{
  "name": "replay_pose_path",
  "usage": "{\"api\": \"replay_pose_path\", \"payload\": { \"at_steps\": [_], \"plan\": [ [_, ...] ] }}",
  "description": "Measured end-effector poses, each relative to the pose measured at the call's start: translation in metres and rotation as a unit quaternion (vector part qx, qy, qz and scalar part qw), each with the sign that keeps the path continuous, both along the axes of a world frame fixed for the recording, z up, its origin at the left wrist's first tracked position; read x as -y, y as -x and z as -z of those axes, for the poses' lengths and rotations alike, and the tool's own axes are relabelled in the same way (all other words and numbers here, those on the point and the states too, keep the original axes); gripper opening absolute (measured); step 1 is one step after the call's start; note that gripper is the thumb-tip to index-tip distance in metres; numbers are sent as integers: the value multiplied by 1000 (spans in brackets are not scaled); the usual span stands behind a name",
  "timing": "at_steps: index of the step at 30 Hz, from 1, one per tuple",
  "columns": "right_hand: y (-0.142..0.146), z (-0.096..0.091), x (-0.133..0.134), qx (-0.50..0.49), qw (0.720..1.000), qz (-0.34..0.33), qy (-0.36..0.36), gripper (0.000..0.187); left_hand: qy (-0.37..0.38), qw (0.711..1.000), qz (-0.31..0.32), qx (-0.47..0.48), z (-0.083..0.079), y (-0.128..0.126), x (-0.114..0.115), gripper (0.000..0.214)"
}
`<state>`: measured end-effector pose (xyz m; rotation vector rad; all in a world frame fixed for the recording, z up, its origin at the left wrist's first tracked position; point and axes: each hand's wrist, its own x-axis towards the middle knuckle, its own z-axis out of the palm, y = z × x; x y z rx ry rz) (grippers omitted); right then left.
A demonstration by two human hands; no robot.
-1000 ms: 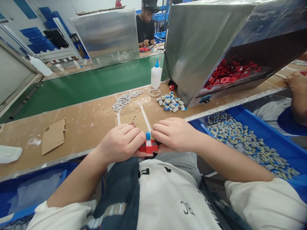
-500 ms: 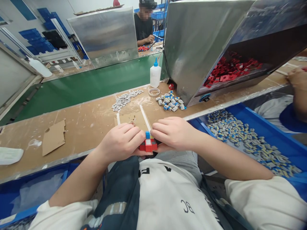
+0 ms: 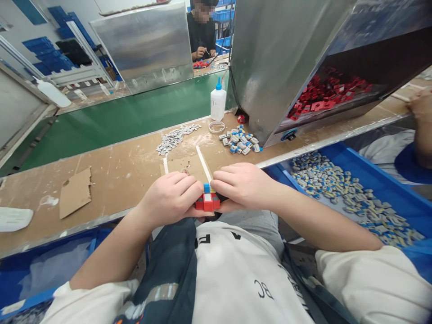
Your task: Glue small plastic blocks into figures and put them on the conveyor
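Note:
Between my hands, at the table's near edge, is a small red plastic piece (image 3: 208, 204) with a pale grey face on top. A blue-and-yellow block (image 3: 207, 188) sits against its far side. My left hand (image 3: 173, 195) is closed round the left of the red piece, thumb below and fingers above. From the right, my right hand (image 3: 239, 186) closes on it in the same way. The fingers hide much of both parts, so I cannot tell whether they are joined.
Beyond my hands lie a pile of grey pieces (image 3: 173, 140), a heap of blue, yellow and grey blocks (image 3: 240, 141), a tape roll (image 3: 216, 127) and a white bottle (image 3: 218, 103). A metal hopper (image 3: 266, 67) holds red pieces. A blue bin (image 3: 388, 180) stands right; a co-worker (image 3: 202, 33) sits opposite.
My hands keep the same grip on the red piece, with only a slight shift. The view has tilted a little. Across the table, the co-worker's hands have moved.

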<state>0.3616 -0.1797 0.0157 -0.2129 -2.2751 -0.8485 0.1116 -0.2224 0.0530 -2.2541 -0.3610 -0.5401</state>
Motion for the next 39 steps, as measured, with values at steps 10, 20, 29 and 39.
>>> {"api": "replay_pose_path", "payload": {
  "at_steps": [10, 20, 29, 39],
  "plan": [
    [1, 5, -5, -13, 999, -10, 29, 46, 7, 1000, -11, 0, -2, -3, 0, 55],
    [4, 7, -4, -38, 998, -30, 50, 46, 24, 1000, -9, 11, -2, -6, 2, 55],
    [11, 15, -15, -76, 996, -44, 19, 49, 20, 999, 3, 42, 4, -5, 0, 49],
    [11, 20, -21, -67, 997, -30, -1, 57, 13, 999, 7, 39, 2, -6, 2, 46]
  ]
}}
